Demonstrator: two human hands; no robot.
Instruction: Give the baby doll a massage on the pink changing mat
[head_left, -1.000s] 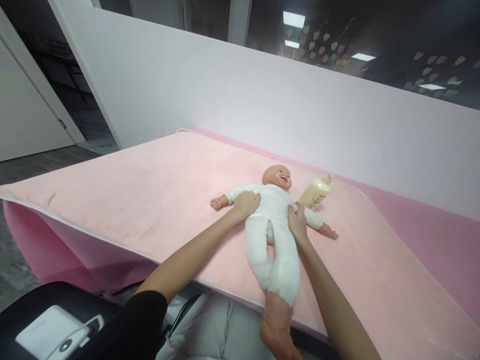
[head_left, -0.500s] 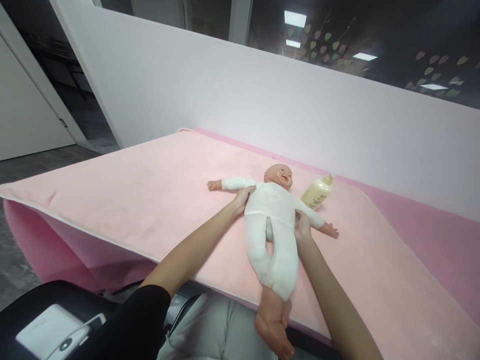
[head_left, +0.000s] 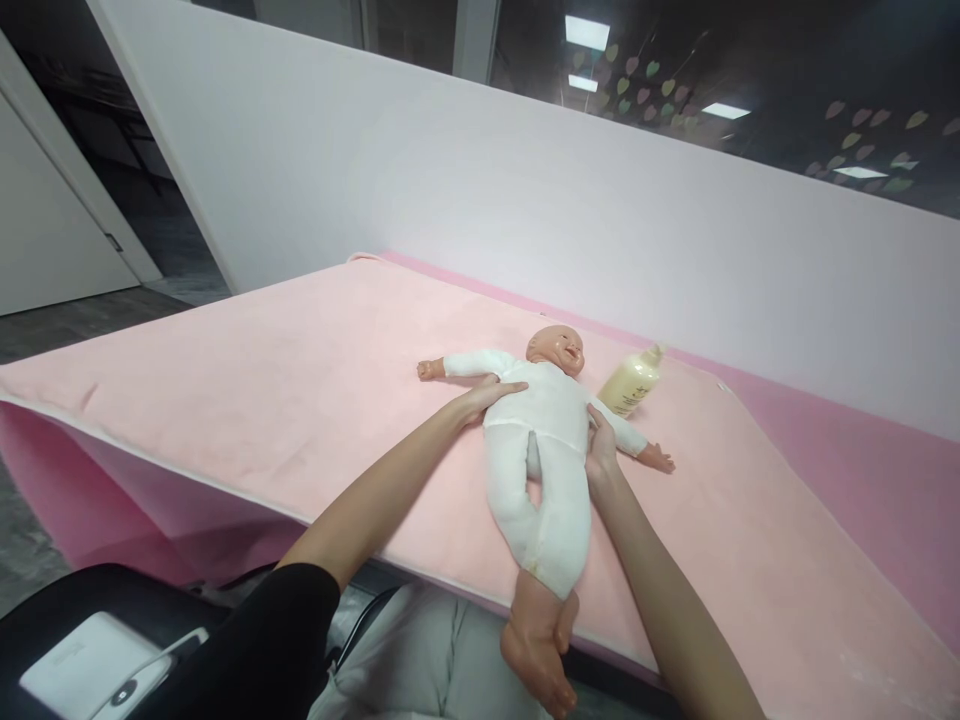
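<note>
A baby doll (head_left: 544, 410) with a white cloth body lies face up on the pink mat (head_left: 315, 350), its arms spread and its feet past the mat's front edge. My left hand (head_left: 487, 397) grips the doll's side below its arm, the thumb lying over the chest and the other fingers hidden. On the opposite side, my right hand (head_left: 600, 445) is wrapped round the doll's trunk under the other arm, its thumb up and its fingers mostly out of sight. A pale yellow bottle (head_left: 631, 382) lies tilted behind the doll's arm on the right.
A white partition wall (head_left: 465, 190) runs along the table's far side, below a dark window. Near my left elbow, a white device with a cable (head_left: 97, 665) rests on a black chair seat (head_left: 45, 610). An open doorway is at the far left.
My left thumb has moved onto the doll's chest, and my right thumb has risen along its side. The doll stays in nearly the same place; the view has shifted slightly.
</note>
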